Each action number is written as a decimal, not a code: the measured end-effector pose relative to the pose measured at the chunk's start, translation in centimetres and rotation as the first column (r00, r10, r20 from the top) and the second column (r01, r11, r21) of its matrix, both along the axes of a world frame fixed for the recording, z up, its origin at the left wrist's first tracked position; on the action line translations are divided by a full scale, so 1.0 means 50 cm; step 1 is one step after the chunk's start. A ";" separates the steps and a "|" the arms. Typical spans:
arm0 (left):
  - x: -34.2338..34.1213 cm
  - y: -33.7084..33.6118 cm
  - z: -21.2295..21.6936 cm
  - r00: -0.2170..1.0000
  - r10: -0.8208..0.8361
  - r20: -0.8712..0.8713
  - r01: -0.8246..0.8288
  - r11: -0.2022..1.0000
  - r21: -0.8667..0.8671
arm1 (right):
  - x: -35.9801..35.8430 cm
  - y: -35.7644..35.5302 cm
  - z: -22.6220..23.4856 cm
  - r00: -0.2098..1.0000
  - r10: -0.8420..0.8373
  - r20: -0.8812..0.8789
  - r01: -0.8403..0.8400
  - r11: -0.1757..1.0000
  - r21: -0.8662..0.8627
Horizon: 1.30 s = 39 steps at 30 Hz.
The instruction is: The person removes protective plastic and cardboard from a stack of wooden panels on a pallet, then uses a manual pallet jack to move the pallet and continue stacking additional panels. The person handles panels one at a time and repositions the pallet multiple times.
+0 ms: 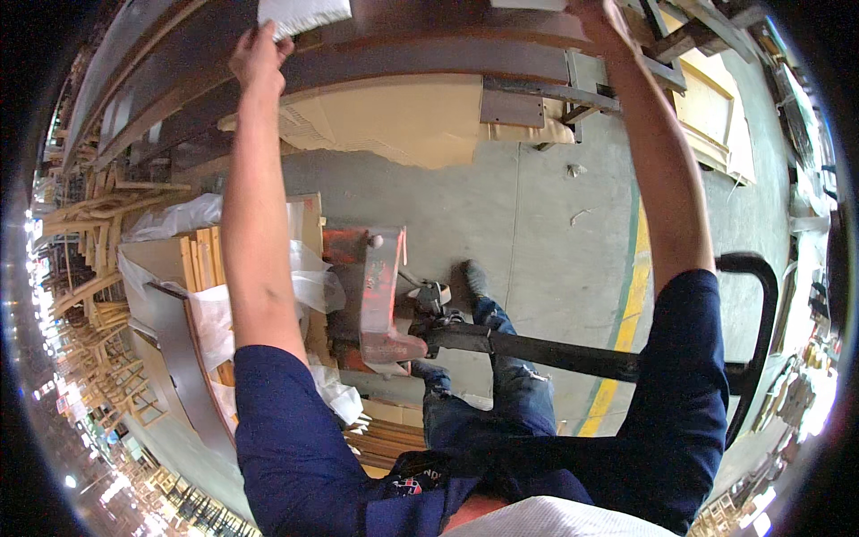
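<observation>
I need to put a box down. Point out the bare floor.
Bare grey concrete floor lies between the torn tan cardboard sheet and the yellow floor stripe. Crowded at left: the red pallet jack and plastic-wrapped wooden frames.

Clear plastic wrapping (309, 286) over stacked wooden pieces, left; torn tan cardboard sheet (403, 121), possibly packaging, top centre.

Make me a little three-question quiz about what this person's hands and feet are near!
1. True or false: both hands reach up to the long dark panel.
2. What does the left hand touch? A) white sheet B) yellow floor line C) plastic wrap
3. Fill in: the black handle belongs to the red ____ jack.

Key: 1 true; 2 A; 3 pallet.
</observation>
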<state>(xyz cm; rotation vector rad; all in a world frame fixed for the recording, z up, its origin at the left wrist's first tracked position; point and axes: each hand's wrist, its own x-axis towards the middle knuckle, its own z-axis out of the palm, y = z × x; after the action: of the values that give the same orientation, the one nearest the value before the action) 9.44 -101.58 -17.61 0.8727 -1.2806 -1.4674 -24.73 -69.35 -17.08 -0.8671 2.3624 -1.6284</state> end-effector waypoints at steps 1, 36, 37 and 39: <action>-0.011 -0.037 -0.008 1.000 0.009 0.025 -0.010 0.999 0.039 | -0.018 -0.013 0.007 0.990 0.131 0.061 -0.125 0.988 -0.096; 0.479 0.285 -0.193 0.689 0.491 0.534 -0.070 0.778 -0.625 | 0.149 -0.141 -0.038 0.404 0.010 -0.915 -0.020 1.000 0.002; 0.604 0.336 -0.225 0.610 0.395 0.686 -0.124 0.903 -0.411 | 0.230 -0.130 -0.061 0.518 0.100 -0.850 -0.160 0.987 0.018; 0.874 0.451 -0.266 0.332 0.337 0.881 -0.397 0.897 -0.194 | 0.415 -0.135 -0.095 0.800 0.389 -0.456 -0.421 0.906 0.035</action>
<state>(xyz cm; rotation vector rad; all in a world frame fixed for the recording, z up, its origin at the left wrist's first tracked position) 53.15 -79.05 -30.89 2.0384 -1.6103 -0.5656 -3.97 -76.09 -21.80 -1.8006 2.1550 -1.4465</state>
